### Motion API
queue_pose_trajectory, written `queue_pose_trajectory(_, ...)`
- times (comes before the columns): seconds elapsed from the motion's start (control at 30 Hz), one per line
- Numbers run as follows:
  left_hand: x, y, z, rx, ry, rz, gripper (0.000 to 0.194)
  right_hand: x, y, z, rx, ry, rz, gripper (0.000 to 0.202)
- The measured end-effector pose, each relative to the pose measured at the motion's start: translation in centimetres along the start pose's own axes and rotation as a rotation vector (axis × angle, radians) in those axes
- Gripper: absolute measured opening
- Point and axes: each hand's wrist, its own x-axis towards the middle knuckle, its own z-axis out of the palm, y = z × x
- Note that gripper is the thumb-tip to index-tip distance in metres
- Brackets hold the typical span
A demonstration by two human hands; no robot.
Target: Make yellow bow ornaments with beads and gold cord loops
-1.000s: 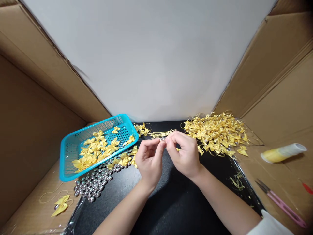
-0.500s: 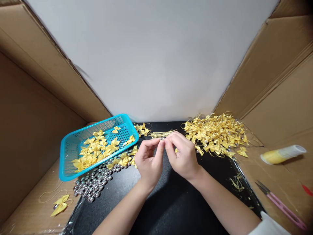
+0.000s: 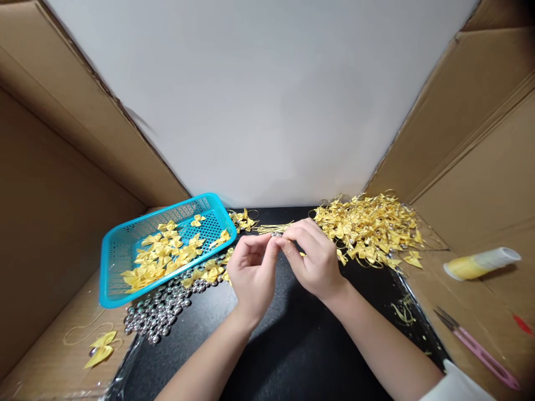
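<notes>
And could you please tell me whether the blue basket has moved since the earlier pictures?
No. Judged against the black work surface, the blue basket sits in the same place; the slight picture drift affects both.

The white wall [image 3: 259, 100] is bright. The black table [image 3: 188, 340] has a pale shine on the left — and a dark shadow between the arms [image 3: 217, 351]. The left cardboard [image 3: 50, 234] is dim, the top right corner nearly black. The tiny held thing [image 3: 276, 235] looks fuzzy.
</notes>
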Motion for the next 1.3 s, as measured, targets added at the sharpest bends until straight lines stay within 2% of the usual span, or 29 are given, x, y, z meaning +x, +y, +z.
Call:
queue_pose_trajectory(0.2, -0.1, 0.0, 0.1, -0.001, -0.001, -0.013, 0.016, -0.3, 0.6, 0.3, -0.044, 0.109, -0.079, 0.010)
queue_pose_trajectory(0.33, -0.2, 0.0, 0.1, 0.003, -0.004, 0.005, 0.015, -0.7, 0.2, 0.9, 0.021, 0.230, -0.054, 0.016)
queue_pose_trajectory(0.47, -0.3, -0.1, 0.1, 0.014, -0.007, 0.030, 0.011, -1.1, 0.0, 1.5, 0.059, 0.279, -0.006, 0.018)
queue_pose_trajectory(0.73, -0.3, -0.3, -0.1, 0.078, -0.013, 0.110, 0.008, -1.3, 0.2, 1.8, 0.102, 0.314, -0.008, 0.015)
queue_pose_trajectory(0.9, -0.2, -0.2, -0.1, 0.102, -0.018, 0.112, 0.009, -1.3, 0.3, 1.8, 0.102, 0.311, -0.023, 0.016)
queue_pose_trajectory(1.3, -0.3, -0.6, -0.3, 0.116, -0.033, 0.174, 0.008, -1.4, 0.6, 2.1, 0.015, 0.316, -0.166, 0.021)
